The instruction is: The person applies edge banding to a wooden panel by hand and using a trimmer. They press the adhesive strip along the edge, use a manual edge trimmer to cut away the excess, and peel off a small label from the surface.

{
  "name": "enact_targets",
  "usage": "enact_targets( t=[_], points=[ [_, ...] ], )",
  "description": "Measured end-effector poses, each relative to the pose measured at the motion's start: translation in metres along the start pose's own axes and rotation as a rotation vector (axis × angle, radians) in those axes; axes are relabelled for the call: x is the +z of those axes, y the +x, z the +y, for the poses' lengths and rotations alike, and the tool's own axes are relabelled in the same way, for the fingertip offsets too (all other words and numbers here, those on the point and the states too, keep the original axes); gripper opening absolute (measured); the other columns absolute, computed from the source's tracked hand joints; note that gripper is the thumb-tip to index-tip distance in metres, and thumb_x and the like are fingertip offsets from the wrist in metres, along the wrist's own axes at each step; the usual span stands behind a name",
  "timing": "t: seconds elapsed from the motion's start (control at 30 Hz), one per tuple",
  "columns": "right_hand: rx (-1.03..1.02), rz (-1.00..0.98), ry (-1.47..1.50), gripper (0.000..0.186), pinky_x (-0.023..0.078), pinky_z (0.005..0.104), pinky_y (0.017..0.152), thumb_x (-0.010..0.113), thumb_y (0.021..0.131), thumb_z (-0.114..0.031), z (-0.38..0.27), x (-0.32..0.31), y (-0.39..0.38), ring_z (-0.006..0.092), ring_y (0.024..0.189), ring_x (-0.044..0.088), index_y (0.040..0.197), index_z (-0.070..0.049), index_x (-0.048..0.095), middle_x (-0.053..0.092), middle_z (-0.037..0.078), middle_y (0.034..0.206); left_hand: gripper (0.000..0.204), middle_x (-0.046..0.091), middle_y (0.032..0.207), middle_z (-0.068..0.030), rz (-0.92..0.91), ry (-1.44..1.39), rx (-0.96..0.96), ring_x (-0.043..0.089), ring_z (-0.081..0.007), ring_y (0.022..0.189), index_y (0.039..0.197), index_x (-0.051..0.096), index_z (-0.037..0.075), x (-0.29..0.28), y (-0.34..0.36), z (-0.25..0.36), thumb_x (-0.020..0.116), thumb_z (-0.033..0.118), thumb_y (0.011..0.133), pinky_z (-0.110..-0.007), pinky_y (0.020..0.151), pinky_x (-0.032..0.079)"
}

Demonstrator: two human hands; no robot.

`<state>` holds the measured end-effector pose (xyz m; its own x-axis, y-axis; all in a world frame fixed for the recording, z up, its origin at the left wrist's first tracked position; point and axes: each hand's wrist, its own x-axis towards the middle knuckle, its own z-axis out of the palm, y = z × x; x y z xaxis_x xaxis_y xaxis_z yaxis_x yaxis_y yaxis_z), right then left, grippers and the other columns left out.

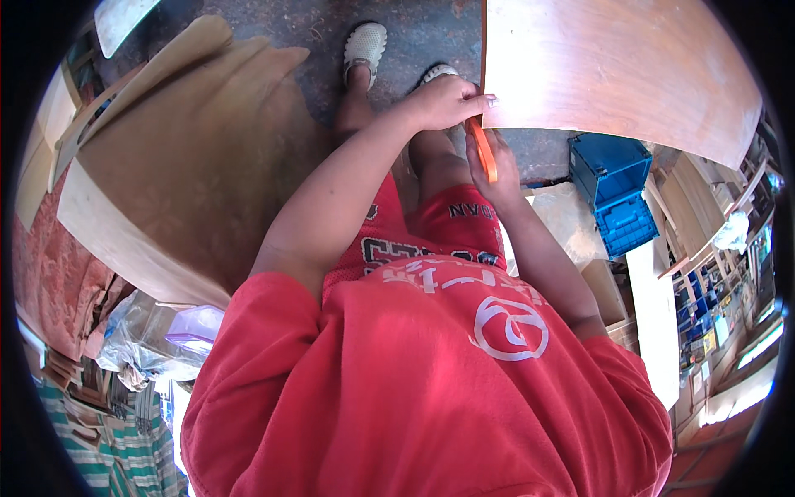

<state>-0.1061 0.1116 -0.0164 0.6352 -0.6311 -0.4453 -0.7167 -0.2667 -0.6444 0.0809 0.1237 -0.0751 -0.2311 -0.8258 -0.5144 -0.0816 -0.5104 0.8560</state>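
At the near left corner of a glossy brown wooden board (613, 74), my left hand (445, 101) is closed with its thumb along the board's edge. My right hand (505, 172) is just below that corner, its fingers closed around a slim orange tool (484, 149). The tool's upper end reaches up to the board's corner, beside my left fingers. My fingers and the board hide that end, so its exact kind does not show.
Large brown sheets (207, 141) with curled edges lean on the left. A blue plastic crate (609, 170) stands under the board on the right, near wood planks (683, 199). A purple-rimmed clear container (196, 325) sits at the lower left.
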Motion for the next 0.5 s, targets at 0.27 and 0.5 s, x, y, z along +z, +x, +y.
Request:
enact_targets(
  t=[0.27, 0.5],
  points=[
    [0.021, -0.006, -0.029, 0.026, 0.049, 0.051, 0.077, 0.053, 0.095, -0.017, 0.0004, 0.0017, 0.0005, 0.0464, 0.093, 0.06, 0.115, 0.0, 0.058, 0.061, 0.026, 0.103, 0.041, 0.067, 0.071, -0.0131, 0.107, -0.11, 0.04, 0.056, -0.0104, 0.064, 0.096, 0.072, -0.002, 0.0026, -0.0015, -0.0016, 0.065, 0.039, 0.091, -0.031, 0.062, 0.047],
    [0.019, -0.012, -0.019, 0.026, 0.049, 0.0502, 0.079, 0.053, 0.095, -0.016, -0.0002, 0.0021, -0.0007, 0.0465, 0.094, 0.06, 0.115, 0.0, 0.058, 0.061, 0.027, 0.104, 0.042, 0.066, 0.068, -0.0122, 0.1, -0.092, 0.069, 0.055, -0.0095, 0.062, 0.093, 0.072, -0.002, 0.002, -0.0003, -0.0047, 0.066, 0.04, 0.091, -0.03, 0.059, 0.046]
  ],
)
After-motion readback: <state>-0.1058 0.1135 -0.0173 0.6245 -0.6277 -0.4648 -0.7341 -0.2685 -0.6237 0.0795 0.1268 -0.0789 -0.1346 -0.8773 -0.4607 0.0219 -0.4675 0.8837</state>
